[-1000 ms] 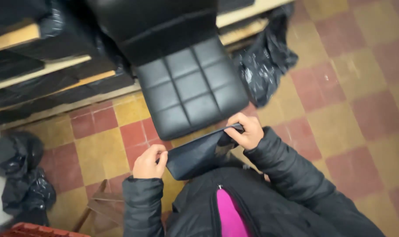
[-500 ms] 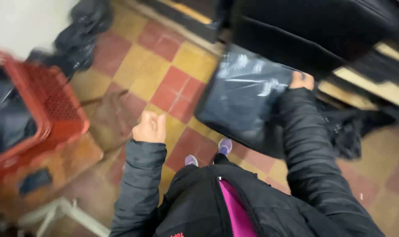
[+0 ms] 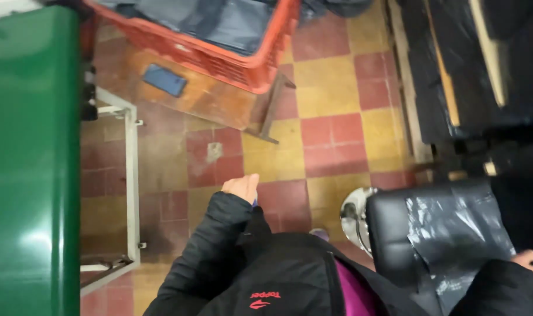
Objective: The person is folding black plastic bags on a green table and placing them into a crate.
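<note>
Since half a second ago our view has swung left: the red crate [image 3: 243,52] that sat at the left edge now fills the top of the frame, and the grey plastic bag [image 3: 454,228] that our right hand [image 3: 530,260] held up now lies draped over the black padded seat [image 3: 389,234] at lower right. Our right hand shows only as a sliver at the right edge, beside the bag; we cannot tell whether it grips it. Our left hand [image 3: 242,187], low in the centre, is loosely curled and holds nothing, hanging above the red and yellow tiled floor [image 3: 331,105]. Outward, the crate holds dark grey plastic sheeting [image 3: 219,20] and rests on a worn wooden stand [image 3: 202,96]. Along the left edge runs a green metal surface [image 3: 26,164], with a white metal frame [image 3: 129,175] beside it.
</note>
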